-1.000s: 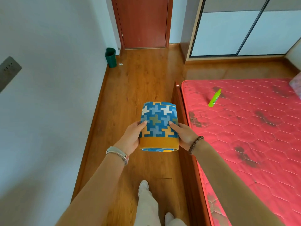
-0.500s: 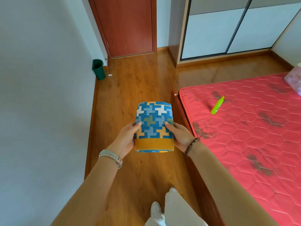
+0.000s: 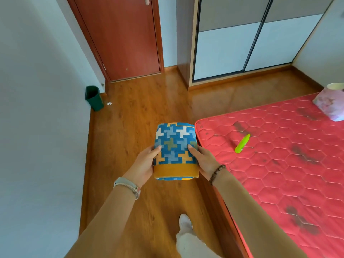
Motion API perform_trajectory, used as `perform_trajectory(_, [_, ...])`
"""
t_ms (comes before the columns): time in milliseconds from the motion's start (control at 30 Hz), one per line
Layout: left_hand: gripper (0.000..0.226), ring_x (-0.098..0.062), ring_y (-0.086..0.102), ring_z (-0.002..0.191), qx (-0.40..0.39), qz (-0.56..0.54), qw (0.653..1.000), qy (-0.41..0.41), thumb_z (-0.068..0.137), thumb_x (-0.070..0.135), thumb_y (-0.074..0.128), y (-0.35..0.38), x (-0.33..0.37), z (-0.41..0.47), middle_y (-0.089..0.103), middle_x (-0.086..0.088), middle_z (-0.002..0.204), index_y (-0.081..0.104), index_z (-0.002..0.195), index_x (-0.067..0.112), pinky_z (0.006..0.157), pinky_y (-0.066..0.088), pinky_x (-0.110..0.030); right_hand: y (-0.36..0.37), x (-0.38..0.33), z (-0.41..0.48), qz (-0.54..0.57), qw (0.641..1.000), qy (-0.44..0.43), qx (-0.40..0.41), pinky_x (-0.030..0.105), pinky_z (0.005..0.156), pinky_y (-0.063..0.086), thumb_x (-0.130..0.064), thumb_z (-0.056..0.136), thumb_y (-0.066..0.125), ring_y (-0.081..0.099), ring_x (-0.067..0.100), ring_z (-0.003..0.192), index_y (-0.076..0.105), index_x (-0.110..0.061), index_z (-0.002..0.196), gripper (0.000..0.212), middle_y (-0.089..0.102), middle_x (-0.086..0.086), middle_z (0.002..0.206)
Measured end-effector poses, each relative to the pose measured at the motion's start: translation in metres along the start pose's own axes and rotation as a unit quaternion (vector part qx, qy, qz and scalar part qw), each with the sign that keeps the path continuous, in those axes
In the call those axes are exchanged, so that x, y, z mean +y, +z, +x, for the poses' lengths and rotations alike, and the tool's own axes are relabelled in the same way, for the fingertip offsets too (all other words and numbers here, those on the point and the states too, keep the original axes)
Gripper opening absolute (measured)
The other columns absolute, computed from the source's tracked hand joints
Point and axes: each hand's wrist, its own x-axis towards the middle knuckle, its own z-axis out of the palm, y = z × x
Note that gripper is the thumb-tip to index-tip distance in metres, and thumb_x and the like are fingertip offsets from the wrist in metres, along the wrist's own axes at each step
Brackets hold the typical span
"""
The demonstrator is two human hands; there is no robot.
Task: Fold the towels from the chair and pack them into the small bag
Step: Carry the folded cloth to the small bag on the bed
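A folded towel, blue with white and orange cross shapes and an orange band at its near end, is held in the air over the wooden floor beside the bed. My left hand grips its left side, thumb on top. My right hand grips its right side the same way. A small pink floral bag with an open top stands on the far right of the red mattress. No chair is in view.
A lime-green bottle lies on the mattress. A dark green bin stands by the left wall near the red door. Sliding wardrobe doors are at the back. My foot is on the floor between wall and bed frame.
The view has swung right and I have stepped forward with the towel still held in both hands. The pink bag has come into sight on the mattress.
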Motion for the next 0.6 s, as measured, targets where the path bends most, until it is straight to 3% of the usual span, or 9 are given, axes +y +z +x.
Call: perform_trajectory(600, [0.026, -0.024, 0.066, 0.113, 0.013, -0.027, 1.000, 0.004, 0.102, 0.020, 0.050, 0.009, 0.131, 0.167, 0.071, -0.007, 0.121, 0.059, 0.126, 0.015, 0.101, 0.050, -0.049, 0.005, -0.126, 0.173, 0.041, 0.999, 0.012, -0.012, 0.052, 0.099, 0.050, -0.025, 0.095, 0.058, 0.066, 0.031, 0.106, 0.060, -0.014, 0.113, 0.021, 0.070, 0.012, 0.115])
